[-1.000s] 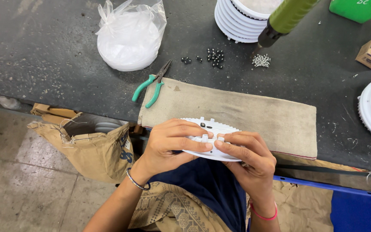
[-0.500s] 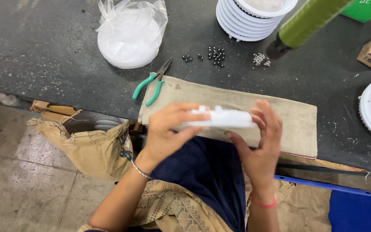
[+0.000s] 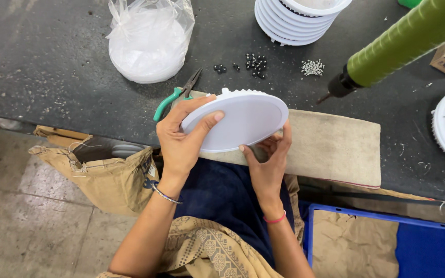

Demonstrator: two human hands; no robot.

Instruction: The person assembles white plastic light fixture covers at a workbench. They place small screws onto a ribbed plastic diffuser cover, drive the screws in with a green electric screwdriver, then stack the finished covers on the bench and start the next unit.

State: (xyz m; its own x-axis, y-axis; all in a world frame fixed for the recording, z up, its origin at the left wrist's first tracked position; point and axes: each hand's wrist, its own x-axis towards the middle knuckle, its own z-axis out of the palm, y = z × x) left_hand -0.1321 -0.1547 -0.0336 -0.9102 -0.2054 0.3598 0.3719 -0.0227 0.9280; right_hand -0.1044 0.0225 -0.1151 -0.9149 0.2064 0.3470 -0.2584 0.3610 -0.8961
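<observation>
White plastic round lamp disc [image 3: 238, 122]: left hand [image 3: 181, 139] and right hand [image 3: 269, 159] both grasping rim, tilting smooth face up over desk's near edge. Step, judged: face inspection; next needs steady rim grip.

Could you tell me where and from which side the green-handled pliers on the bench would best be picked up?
Probably by the green handles of the pliers, coming from the near left. The handles point toward the bench edge and lie bare there, while the dark jaws point away toward the plastic bag. The left hand, holding the white disc, lies close beside them.
</observation>
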